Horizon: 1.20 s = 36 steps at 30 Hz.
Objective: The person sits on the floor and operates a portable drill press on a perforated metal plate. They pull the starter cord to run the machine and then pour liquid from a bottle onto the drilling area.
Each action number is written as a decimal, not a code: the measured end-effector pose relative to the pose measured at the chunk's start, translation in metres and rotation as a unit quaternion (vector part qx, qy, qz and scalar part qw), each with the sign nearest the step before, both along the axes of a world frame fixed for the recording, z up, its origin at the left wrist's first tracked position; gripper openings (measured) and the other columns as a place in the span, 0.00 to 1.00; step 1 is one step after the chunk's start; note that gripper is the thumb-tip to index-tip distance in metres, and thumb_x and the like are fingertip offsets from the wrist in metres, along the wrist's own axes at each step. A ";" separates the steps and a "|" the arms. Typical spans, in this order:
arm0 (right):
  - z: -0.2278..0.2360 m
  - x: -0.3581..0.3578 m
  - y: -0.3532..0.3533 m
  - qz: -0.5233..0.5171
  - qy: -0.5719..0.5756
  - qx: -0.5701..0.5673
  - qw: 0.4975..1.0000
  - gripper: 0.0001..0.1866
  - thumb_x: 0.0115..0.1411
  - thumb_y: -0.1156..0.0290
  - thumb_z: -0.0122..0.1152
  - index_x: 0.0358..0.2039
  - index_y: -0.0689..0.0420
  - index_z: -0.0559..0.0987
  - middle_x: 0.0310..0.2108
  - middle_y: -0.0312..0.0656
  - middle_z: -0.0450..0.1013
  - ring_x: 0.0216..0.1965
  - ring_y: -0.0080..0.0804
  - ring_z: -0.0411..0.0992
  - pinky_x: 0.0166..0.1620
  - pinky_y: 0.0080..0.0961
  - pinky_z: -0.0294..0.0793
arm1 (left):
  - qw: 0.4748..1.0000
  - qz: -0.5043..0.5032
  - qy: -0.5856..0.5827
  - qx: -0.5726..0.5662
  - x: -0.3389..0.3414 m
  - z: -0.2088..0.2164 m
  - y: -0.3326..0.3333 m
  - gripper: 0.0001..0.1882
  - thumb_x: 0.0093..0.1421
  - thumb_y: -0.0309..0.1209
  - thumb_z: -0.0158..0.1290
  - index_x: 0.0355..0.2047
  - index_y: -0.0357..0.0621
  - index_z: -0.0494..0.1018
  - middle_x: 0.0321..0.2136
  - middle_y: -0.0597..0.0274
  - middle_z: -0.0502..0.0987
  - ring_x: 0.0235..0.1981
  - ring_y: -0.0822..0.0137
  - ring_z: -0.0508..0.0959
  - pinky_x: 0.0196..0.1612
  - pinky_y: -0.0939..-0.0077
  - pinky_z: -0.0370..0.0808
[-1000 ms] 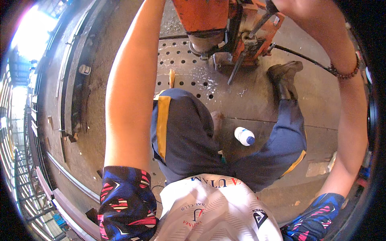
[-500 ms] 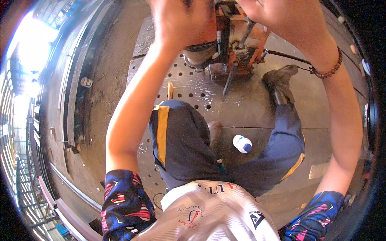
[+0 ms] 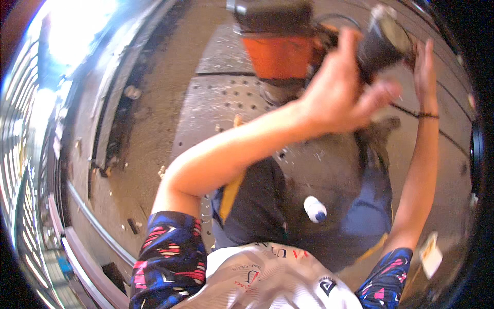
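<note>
An orange and black machine [image 3: 278, 51], apparently a drill on a stand, stands on a perforated metal plate at the top of the view. On its right side a dark cylindrical part [image 3: 381, 44] with a tan end is smeared by motion. My left hand [image 3: 342, 90] reaches across just below this part, fingers spread and thumb sticking out to the right; whether it touches the part I cannot tell. My right hand [image 3: 425, 74], with a beaded bracelet at the wrist, is upright on the cylinder's far right side, fingers stretched out. Neither palm shows anything held.
A white bottle with a blue cap [image 3: 315, 209] lies between my legs. The perforated plate [image 3: 206, 105] carries metal shavings. A pale card-like piece [image 3: 431, 256] lies at lower right, a small white container [image 3: 133, 92] at left. Long metal bars [image 3: 105, 103] run along the left.
My left hand has swung right, from the machine's left side to below the dark cylinder. My right hand has shifted right and lower. The machine appears further left, and the view has shifted.
</note>
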State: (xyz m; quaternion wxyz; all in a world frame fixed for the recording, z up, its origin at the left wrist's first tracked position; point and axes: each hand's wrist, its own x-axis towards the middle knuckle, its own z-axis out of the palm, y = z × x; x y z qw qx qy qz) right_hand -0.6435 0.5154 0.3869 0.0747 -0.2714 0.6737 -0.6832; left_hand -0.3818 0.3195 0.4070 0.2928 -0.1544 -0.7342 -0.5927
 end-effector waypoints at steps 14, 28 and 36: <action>-0.183 -0.053 -0.036 -0.141 -0.042 0.057 0.988 0.40 0.69 0.34 0.36 0.57 0.59 0.75 0.48 0.42 0.77 0.48 0.32 0.73 0.55 0.34 0.70 | 0.998 0.049 0.043 -0.015 -0.001 -0.008 0.006 0.33 0.54 0.32 0.64 0.52 0.35 0.56 0.34 0.40 0.76 0.38 0.37 0.78 0.40 0.55 0.75; -0.192 -0.002 -0.030 -0.172 0.003 0.072 0.982 0.40 0.68 0.35 0.37 0.58 0.59 0.75 0.47 0.43 0.77 0.46 0.33 0.73 0.53 0.34 0.70 | 0.998 -0.046 0.051 -0.004 0.010 0.000 -0.013 0.31 0.64 0.51 0.53 0.47 0.33 0.59 0.26 0.47 0.77 0.30 0.47 0.81 0.35 0.61 0.75; -0.214 0.090 0.067 -0.206 -0.110 0.039 0.972 0.38 0.70 0.37 0.39 0.54 0.60 0.77 0.42 0.44 0.78 0.44 0.31 0.75 0.49 0.29 0.72 | 0.999 -0.042 0.025 -0.024 0.026 0.007 -0.029 0.29 0.68 0.54 0.47 0.47 0.36 0.63 0.29 0.54 0.78 0.32 0.62 0.79 0.38 0.69 0.75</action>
